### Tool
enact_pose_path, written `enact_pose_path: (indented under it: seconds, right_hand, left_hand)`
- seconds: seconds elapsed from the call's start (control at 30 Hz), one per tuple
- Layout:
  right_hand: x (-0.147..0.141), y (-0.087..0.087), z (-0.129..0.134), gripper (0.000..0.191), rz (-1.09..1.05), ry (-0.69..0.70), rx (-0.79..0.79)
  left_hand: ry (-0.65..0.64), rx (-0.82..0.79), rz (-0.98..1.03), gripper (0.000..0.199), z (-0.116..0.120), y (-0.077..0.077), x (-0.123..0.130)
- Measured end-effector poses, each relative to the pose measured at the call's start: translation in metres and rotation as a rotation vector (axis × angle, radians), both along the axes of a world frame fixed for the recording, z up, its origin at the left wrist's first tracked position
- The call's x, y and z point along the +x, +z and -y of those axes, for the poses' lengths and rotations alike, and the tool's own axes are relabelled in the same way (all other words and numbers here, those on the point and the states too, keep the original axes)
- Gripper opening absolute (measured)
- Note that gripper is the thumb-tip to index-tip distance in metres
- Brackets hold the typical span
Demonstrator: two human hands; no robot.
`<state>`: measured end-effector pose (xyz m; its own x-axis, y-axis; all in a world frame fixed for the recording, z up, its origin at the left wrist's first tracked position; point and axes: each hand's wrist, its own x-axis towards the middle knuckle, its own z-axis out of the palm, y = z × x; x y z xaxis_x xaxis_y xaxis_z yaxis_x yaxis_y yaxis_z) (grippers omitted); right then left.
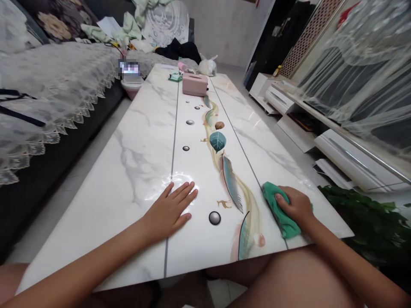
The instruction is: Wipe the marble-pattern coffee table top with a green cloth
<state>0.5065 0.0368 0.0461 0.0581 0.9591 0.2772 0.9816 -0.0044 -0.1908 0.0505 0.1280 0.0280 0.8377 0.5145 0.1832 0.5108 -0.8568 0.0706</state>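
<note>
Green crumpled cloth (pixel 282 220): bunched in your right hand (pixel 296 206) — fingers curled
Long white marbled tabletop (pixel 147 124): your left hand (pixel 168 211) flat — fingers spread

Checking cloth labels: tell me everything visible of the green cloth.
The green cloth looks like soft fabric, bunched and creased into a rough, elongated pad. It lies on the right part of the white table, by the near edge, covering part of a dark line. The right hand grips it from its right side, thumb on top; its underside is hidden.
</note>
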Motion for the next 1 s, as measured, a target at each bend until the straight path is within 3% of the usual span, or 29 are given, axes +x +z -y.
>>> enact_pose_path:
  seconds: [0.17, 0.43, 0.57, 0.67, 0.83, 1.0]
  right_hand:
    - [0.004, 0.003, -0.054, 0.046, 0.065, 0.058, -0.059]
    - [-0.007, 0.011, -0.173, 0.046, 0.155, -0.17, -0.131]
    - [-0.008, 0.015, -0.242, 0.049, 0.153, -0.258, -0.095]
    - [-0.009, 0.018, -0.278, 0.049, 0.132, -0.311, -0.073]
    - [-0.014, 0.022, -0.296, 0.05, 0.08, -0.377, -0.068]
    - [-0.007, 0.022, -0.256, 0.045, 0.041, -0.272, -0.158]
  left_hand:
    - [0.008, 0.043, 0.02, 0.067, 0.002, 0.0, 0.001]
    - [0.009, 0.063, 0.002, 0.066, 0.005, 0.004, 0.001]
    - [0.007, 0.05, -0.027, 0.067, 0.006, 0.008, 0.002]
    - [0.012, 0.017, -0.038, 0.067, 0.005, 0.009, 0.001]
    - [0.01, -0.025, -0.035, 0.067, 0.003, 0.007, -0.001]
    - [0.014, -0.068, -0.021, 0.067, 0.001, 0.004, -0.001]
